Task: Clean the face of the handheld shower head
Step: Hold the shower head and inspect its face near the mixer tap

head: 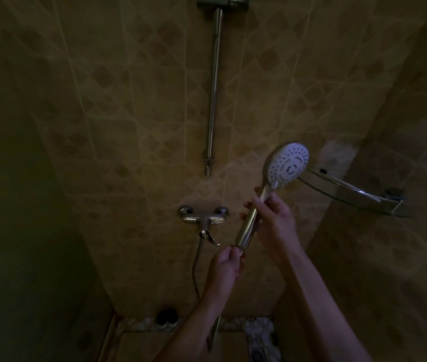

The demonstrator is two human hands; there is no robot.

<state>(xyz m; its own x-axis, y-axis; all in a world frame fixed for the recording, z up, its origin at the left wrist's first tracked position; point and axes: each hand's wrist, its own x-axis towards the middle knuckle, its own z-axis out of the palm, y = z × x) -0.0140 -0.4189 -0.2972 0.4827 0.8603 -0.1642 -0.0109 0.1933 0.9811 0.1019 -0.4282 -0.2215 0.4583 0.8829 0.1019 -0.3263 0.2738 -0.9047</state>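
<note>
The handheld shower head (288,165) is held up in a dim tiled shower, its round white face with dark nozzle holes turned toward me. Its chrome handle (247,226) slants down to the left. My right hand (272,223) grips the middle of the handle, fingers wrapped round it. Lower down, my left hand (224,267) pinches the bottom end of the handle where the hose joins. No cloth or brush is visible in either hand.
A chrome mixer tap (203,218) sits on the wall left of my hands, with the hose (196,267) hanging from it. A vertical slide rail (214,87) runs above. A glass corner shelf (356,194) juts out at right. Dark objects (166,317) sit on the floor.
</note>
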